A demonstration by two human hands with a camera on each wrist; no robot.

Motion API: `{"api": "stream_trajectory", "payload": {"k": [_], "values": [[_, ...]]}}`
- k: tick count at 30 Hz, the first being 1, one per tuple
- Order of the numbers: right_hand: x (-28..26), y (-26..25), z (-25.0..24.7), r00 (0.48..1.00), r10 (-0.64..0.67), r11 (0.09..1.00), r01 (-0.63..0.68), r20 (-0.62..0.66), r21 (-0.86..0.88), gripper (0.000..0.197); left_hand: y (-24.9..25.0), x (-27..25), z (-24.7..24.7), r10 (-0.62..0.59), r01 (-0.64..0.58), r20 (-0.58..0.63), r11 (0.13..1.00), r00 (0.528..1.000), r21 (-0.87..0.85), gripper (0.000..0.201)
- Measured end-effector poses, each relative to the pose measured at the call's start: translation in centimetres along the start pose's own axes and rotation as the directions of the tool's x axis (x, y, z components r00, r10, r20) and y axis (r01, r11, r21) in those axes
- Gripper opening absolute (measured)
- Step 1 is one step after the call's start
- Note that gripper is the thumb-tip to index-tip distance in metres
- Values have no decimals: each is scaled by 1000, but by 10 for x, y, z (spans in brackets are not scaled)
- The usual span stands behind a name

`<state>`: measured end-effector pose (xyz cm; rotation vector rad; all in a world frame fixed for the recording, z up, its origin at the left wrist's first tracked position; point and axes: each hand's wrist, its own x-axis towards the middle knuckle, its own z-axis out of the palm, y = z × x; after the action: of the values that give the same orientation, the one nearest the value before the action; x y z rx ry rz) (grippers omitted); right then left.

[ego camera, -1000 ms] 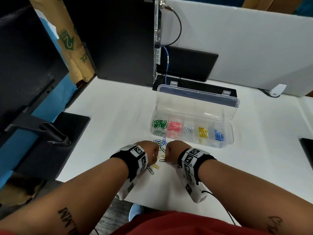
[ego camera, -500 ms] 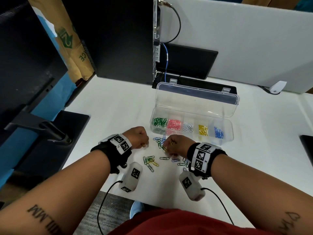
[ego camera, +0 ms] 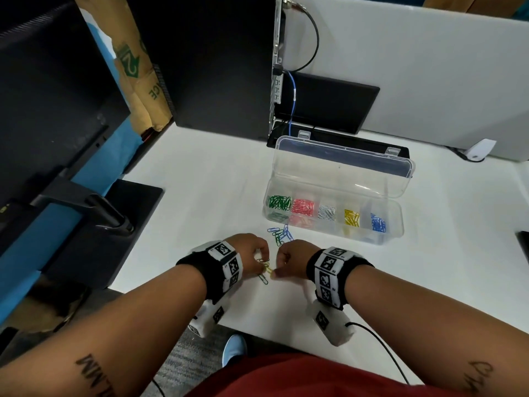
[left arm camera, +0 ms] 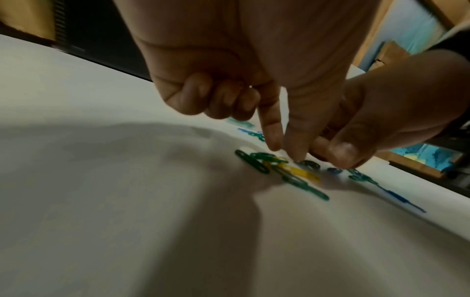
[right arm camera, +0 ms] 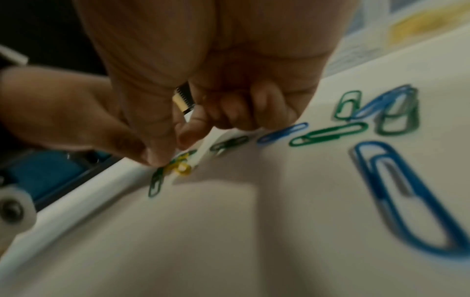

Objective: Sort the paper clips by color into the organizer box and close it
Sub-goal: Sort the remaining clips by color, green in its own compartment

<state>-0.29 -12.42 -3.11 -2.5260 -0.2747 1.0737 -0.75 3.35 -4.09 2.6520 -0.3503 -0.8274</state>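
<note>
White desk [ego camera: 200,196], loose paper clips [ego camera: 264,267] between both hands' pinching fingertips [left arm camera: 274,144].

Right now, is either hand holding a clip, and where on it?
Left hand fingertips touch the green and yellow clips on the table; right hand pinches there too. Actual grip cannot be told.

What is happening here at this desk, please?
A person is sorting paper clips by color. The left hand and right hand work at a tangle of yellow and green clips on the table. More loose clips lie before the organizer box, which is open and already holds sorted colors.
</note>
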Motion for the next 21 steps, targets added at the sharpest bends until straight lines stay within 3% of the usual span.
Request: {"api": "stream_trajectory", "payload": {"k": [7,12,16,21], "values": [[2,-12,11,998,-44,976,33,-47,-215,8,12,4,3,17,-16,-5,998,1000,65,17],[3,-8,9,999,-13,985,4,-53,-173,8,10,7,5,-15,15,6,1000,1000,3,2],[-2,2,5,998,-1,987,-8,-55,-159,3,3,11,4,-4,6,28,999,1000,-45,8],[-8,17,-4,995,55,990,-66,-88,-128,10,-14,10,-7,-4,3,-37,1000,999,-24,17]]}}
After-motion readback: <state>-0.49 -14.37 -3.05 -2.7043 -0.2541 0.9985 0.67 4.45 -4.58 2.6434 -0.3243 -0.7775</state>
